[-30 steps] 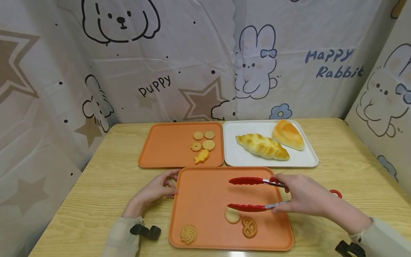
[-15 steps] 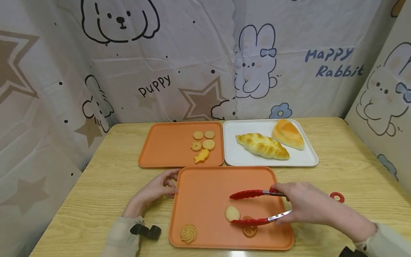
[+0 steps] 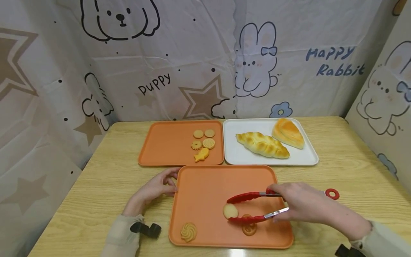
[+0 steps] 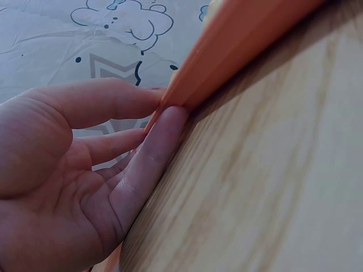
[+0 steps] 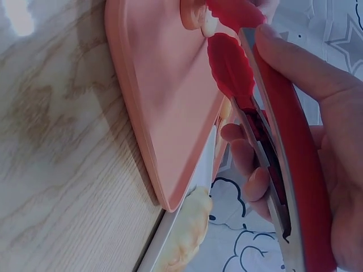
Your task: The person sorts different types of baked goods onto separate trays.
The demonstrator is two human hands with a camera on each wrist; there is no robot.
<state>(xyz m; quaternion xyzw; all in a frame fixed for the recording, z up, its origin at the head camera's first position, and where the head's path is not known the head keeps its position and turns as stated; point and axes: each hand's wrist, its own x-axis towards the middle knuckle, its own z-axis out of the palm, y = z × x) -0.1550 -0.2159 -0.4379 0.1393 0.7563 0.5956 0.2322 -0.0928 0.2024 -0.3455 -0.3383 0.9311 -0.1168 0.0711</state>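
Observation:
My right hand [image 3: 298,201] grips red-tipped metal tongs [image 5: 295,153] over the near orange tray [image 3: 205,189]. The tong tips stand on either side of a plain round cookie [image 3: 230,211], the lower one at its edge. Under the lower tong arm lies a pretzel-shaped cookie [image 3: 249,229], partly covered. A swirl cookie [image 3: 188,232] rests in the tray's front left corner. At the tray's left rim, my left hand [image 3: 158,186] holds the edge between thumb and fingers; the left wrist view shows the fingertips [image 4: 177,116] against the rim.
Behind, a second orange tray [image 3: 170,142] bears several cookies, one a fish-shaped cookie [image 3: 201,155]. Beside it a white tray [image 3: 231,155] carries a braided bread [image 3: 261,144] and a triangular bread [image 3: 288,132]. A printed cloth [image 3: 192,53] hangs behind the wooden table [image 3: 96,200].
The right hand has brought the tongs forward and down toward the plain round cookie, and their tips have come closer together. The left hand stays at the tray's rim.

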